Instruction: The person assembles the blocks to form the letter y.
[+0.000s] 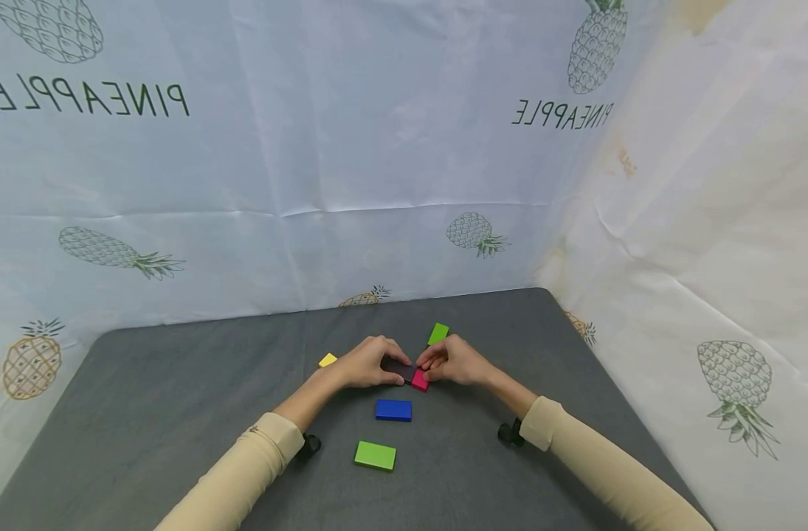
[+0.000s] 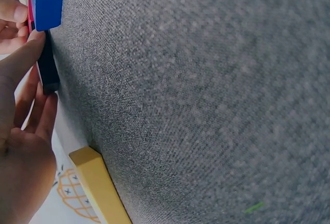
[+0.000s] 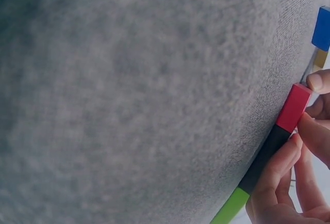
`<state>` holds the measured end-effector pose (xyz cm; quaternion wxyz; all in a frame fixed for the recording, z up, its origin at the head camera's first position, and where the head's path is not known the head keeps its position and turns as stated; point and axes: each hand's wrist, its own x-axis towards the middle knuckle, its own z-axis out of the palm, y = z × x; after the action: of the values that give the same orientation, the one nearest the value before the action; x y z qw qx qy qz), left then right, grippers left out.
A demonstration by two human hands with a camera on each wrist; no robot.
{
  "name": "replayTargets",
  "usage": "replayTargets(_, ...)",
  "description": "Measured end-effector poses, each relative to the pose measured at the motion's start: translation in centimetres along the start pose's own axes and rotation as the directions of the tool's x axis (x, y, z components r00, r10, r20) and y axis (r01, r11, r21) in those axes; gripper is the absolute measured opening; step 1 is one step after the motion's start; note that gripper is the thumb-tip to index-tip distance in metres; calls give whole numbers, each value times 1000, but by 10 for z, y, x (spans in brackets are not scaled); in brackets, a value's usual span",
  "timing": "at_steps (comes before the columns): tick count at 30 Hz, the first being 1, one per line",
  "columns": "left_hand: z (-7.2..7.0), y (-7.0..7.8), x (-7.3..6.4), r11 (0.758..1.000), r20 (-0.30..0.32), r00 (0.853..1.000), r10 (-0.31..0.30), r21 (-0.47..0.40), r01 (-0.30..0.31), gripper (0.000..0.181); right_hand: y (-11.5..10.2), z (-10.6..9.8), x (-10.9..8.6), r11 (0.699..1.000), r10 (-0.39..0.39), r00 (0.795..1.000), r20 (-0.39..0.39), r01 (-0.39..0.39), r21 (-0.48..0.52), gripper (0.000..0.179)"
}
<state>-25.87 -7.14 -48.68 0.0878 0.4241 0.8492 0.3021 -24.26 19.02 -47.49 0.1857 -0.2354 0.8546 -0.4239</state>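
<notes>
Both hands meet over a short run of flat, coloured rectangular blocks on the grey table. My left hand [image 1: 367, 363] grips a black block [image 2: 47, 66] between thumb and fingers. Beside its right end lies a red block [image 1: 420, 380], which my right hand [image 1: 462, 361] pinches with thumb and fingertips. In the right wrist view, the red block [image 3: 294, 106] adjoins a dark block [image 3: 265, 158], followed by a green block [image 3: 232, 207]. That green block [image 1: 438, 333] shows beyond the right hand in the head view. The right fingers partly hide the dark block.
A blue block [image 1: 393, 410] lies just in front of the hands, and another green block [image 1: 375, 456] sits nearer. Behind the left wrist is a yellow block [image 1: 327, 360]. A pineapple-print sheet [image 1: 390, 162] hangs along the back and right of the grey table [image 1: 178, 413].
</notes>
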Motion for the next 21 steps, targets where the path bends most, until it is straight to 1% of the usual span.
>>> replayTargets(12, 1, 0, -1, 1000, -2, 1000, -6, -1, 6, 28, 0, 1, 1, 1000, 10, 1000, -5, -10, -10, 22)
replayTargets(17, -3, 1, -4, 1000, -10, 1000, -4, -19, 4, 31, 1, 0, 1, 1000, 8, 1000, -1, -8, 3, 23)
replayTargets(21, -9, -2, -7, 999, -22, 1000, -18, -27, 18, 31, 1, 0, 0, 1000, -4, 1000, 3, 3, 15, 23)
